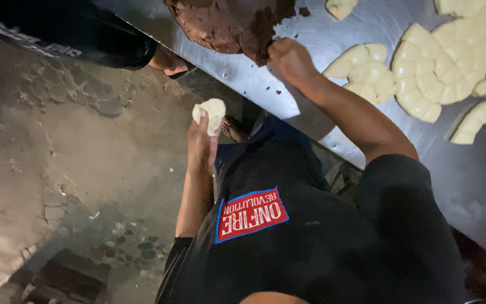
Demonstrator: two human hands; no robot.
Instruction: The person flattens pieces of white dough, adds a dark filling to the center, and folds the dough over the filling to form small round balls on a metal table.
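A rough, stained concrete floor [57, 146] is seen at the left, and a shiny steel table [367, 22] slants across the upper right. At the top left, another person's dark sleeve [74, 39] is seen, with that person's hand [170, 61] at the table's edge. Further right, a flattened piece of pale dough [211, 114] is cupped in the left hand [201, 143] — held off the table, over the floor, with the fingers curled up around it. A brown mound of filling [226, 22] is seen on the table at the top centre, up and to the right of the dough. The right hand [289, 56] is closed on the mound's lower edge, pinching at it; it is the nearer hand to the filling. At the far right, cut wedges of pale dough [451, 62] are laid out in round clusters — untouched.
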